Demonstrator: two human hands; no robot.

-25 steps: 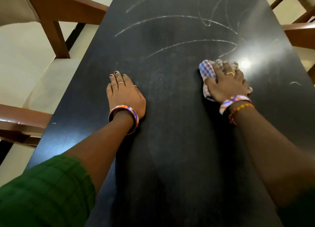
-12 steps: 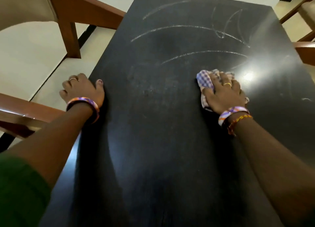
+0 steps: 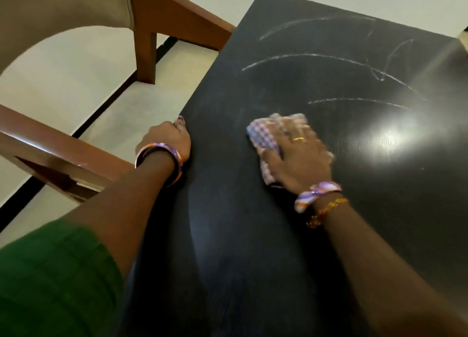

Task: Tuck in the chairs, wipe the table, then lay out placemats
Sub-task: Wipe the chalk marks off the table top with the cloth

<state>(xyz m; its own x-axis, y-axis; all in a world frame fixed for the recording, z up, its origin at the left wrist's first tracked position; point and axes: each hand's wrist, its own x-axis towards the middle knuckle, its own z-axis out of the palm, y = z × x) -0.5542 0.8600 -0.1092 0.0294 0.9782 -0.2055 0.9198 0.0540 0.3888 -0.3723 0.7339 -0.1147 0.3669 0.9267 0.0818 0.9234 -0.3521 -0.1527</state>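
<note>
Since half a second ago, right hand [image 3: 298, 159] pressed the cloth [image 3: 266, 136] leftward across the counter [image 3: 253, 235]; left hand [image 3: 166, 140] grips the counter's left edge.

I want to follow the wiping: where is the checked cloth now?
In the head view, the checked cloth lies under the right hand on the black table, mid-table, below the chalk-like streaks.

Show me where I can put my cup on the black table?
The dark rectangular table is bare between the two forearms, and right of the right hand, by the glare. Farther off it is bare but chalk-streaked. It is crowded around the checked cloth.
</note>
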